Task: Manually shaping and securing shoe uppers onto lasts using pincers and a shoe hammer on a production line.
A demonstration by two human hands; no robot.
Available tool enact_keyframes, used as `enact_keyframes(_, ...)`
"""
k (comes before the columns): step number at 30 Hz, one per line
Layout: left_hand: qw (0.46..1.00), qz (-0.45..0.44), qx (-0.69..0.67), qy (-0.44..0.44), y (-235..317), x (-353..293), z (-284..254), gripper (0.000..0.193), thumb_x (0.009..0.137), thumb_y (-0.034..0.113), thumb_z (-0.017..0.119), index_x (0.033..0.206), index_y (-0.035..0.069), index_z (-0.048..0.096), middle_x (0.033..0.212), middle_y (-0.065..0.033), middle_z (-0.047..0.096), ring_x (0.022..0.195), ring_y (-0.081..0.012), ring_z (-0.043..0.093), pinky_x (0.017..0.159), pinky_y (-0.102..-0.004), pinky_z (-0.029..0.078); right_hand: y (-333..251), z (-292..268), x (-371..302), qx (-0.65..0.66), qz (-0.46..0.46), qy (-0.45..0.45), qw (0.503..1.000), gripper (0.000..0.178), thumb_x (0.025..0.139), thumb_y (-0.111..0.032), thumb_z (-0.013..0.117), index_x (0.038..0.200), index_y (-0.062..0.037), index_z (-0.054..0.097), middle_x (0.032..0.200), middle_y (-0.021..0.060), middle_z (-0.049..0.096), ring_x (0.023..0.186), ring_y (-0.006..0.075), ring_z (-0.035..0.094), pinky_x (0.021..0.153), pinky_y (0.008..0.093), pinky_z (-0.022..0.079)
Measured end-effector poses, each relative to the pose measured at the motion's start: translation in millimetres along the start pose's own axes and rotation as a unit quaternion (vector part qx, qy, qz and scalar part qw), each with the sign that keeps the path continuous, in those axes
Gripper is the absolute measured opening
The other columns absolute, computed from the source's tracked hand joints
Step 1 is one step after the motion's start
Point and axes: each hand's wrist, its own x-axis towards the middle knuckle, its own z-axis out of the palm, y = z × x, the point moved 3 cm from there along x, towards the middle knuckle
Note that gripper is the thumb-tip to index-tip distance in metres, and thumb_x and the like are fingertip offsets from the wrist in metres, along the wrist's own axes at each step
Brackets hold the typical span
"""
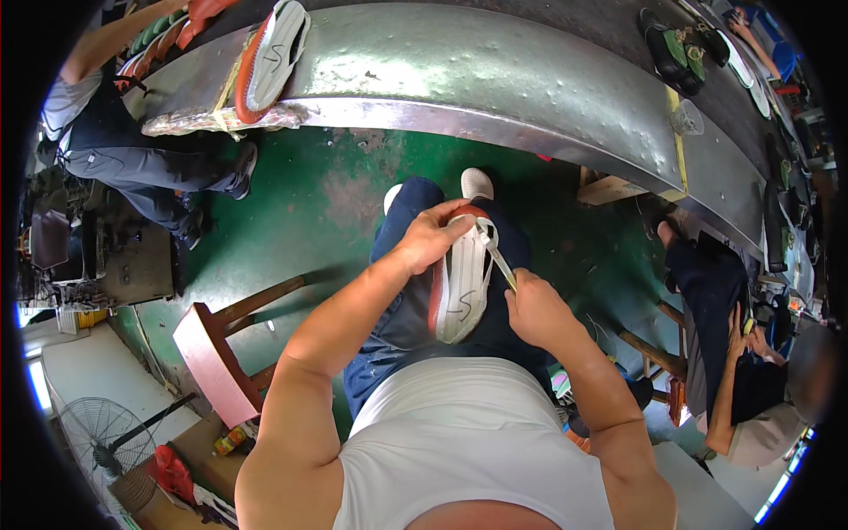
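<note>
A shoe lies across my lap, its white ribbed underside up and its toe pointing away from me. A reddish-brown edge shows along its left side and at the toe, and a black pen mark is near the heel. My left hand grips the toe end, thumb on the white face and fingers over the reddish edge. Closed around the near end of a slim, silvery hand tool is my right hand. The tool's far tip meets the shoe near the toe; its exact kind is unclear.
A metal-topped bench curves ahead, with a similar shoe at its left edge and dark shoes at right. A wooden stool and a fan stand left. Co-workers are at both sides.
</note>
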Motion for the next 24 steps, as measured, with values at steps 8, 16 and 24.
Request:
enact_keyframes(8, 1.000, 0.023, -0.008, -0.013, -15.5, 5.8, -6.4, 0.046, 0.094, 0.016, 0.067, 0.136, -0.001, 0.056, 0.117, -0.0103, 0.069, 0.101, -0.0162, 0.067, 0.090, -0.0309, 0.054, -2.7, -33.6, 8.0, 0.300, 0.032, -0.038, 0.953, 0.031, 0.099, -0.028, 0.055, 0.092, 0.0019, 0.061, 0.075, 0.0151, 0.068, 0.070, 0.0276, 0.068, 0.066, 0.0379, 0.051)
enact_keyframes(16, 0.999, 0.010, -0.020, -0.029, -29.1, 8.4, -26.0, 0.056, 0.094, 0.022, 0.068, 0.145, 0.007, 0.050, 0.122, -0.0071, 0.067, 0.100, -0.0156, 0.067, 0.076, -0.0299, 0.057, 18.9, 4.9, 47.9, 0.340, -0.004, -0.011, 0.941, 0.036, 0.107, -0.030, 0.043, 0.104, 0.0007, 0.060, 0.078, 0.0062, 0.065, 0.066, 0.0121, 0.063, 0.059, 0.0289, 0.049)
enact_keyframes(24, 0.999, -0.037, 0.004, -0.011, -24.2, 9.1, -14.3, 0.053, 0.094, 0.019, 0.067, 0.143, 0.005, 0.051, 0.121, -0.0102, 0.067, 0.102, -0.0195, 0.067, 0.078, -0.0342, 0.056, 41.9, 87.4, 40.9, 0.419, -0.049, 0.193, 0.886, 0.034, 0.107, -0.030, 0.042, 0.113, 0.0004, 0.057, 0.086, 0.0064, 0.066, 0.073, 0.0150, 0.063, 0.066, 0.0290, 0.050)
